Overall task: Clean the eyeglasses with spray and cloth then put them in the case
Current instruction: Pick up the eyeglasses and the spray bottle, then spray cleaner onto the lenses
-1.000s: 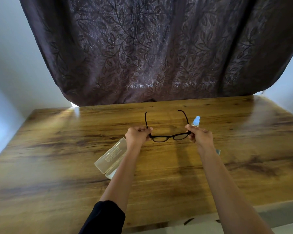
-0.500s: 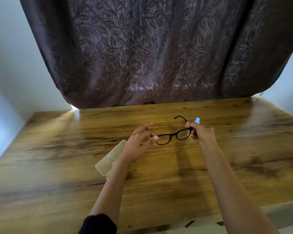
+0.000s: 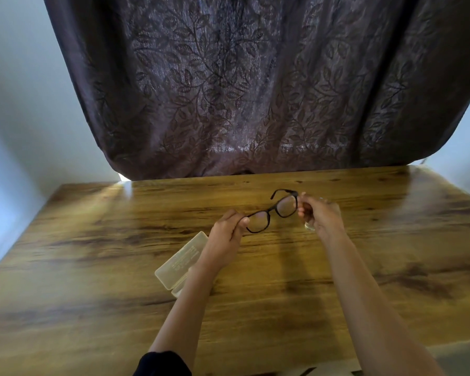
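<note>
The eyeglasses point(image 3: 273, 210) are held in the air above the wooden table point(image 3: 92, 240), one end of the black frame in each hand. The step looks to be folding the arms so that the pair can go into the case point(image 3: 181, 261), though whether the cleaning is finished cannot be judged and no cloth shows. To do it well, the person should hold only the rim and hinges and keep fingertips off the lenses. One arm should be folded flat before the other, and the frame should not be twisted between the two hands. The left hand point(image 3: 225, 237) pinches the left end of the frame between thumb and curled fingers. The right hand point(image 3: 322, 215) has its fingers curled round the right end at the hinge, where one temple arm point(image 3: 281, 191) juts out and bends across behind the lens. The other arm cannot be seen; it may be folded or hidden by the left hand. The frame is tilted, its right end higher in view than its left. Both forearms reach forward from the bottom of the view, the left with a dark sleeve point(image 3: 160, 365) at its near end. The translucent case lies on the table just under the left wrist, partly covered by that forearm, and seems open. A small clear object point(image 3: 309, 227) peeks out below the right hand, too hidden to name.
</note>
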`<state>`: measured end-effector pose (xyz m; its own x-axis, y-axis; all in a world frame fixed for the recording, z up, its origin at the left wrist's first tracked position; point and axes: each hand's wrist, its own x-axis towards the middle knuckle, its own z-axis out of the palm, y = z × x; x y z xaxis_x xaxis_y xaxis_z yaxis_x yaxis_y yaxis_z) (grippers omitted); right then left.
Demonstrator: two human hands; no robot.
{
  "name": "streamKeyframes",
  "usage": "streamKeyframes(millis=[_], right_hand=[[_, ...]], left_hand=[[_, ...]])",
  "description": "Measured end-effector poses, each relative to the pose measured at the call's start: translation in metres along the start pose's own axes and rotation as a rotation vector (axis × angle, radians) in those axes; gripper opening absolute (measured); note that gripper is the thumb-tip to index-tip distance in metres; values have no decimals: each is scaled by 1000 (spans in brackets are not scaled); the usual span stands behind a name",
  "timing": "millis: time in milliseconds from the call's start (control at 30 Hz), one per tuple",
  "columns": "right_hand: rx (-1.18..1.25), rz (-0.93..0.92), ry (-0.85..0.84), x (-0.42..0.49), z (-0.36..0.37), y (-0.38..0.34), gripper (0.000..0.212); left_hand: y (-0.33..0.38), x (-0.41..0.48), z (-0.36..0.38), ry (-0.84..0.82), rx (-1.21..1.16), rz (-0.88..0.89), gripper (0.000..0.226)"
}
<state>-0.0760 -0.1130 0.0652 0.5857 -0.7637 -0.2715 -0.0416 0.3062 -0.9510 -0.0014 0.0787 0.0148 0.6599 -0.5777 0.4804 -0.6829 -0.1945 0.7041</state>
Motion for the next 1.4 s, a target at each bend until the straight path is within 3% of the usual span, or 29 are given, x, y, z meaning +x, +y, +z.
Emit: streamKeyframes(millis=[100,233,333,467,767,900,1133,1400], right_hand=[[-99,-125,27,4,0,1,10],[-530,-481,262,13,-12,9,19],[-583,-638,336,28,-24,19,25],[-549,-608,345,47,-38,31,41],[-718,-432,132,64,-51,57,70],[-743,-376,116,72,-49,63,69],[-792,-400,70,82,-49,64,47],[-600,-444,-90,86,-48,65,54]], left_hand=[[0,5,7,75,-11,-40,42],[6,15,15,81,28,-96,29],[6,21,21,100,43,-144,28],[4,31,31,130,63,-150,31],[1,47,55,154,99,-156,33],[-1,48,59,158,106,-153,33],[0,51,63,174,128,-184,23],[0,62,71,174,171,-201,31]])
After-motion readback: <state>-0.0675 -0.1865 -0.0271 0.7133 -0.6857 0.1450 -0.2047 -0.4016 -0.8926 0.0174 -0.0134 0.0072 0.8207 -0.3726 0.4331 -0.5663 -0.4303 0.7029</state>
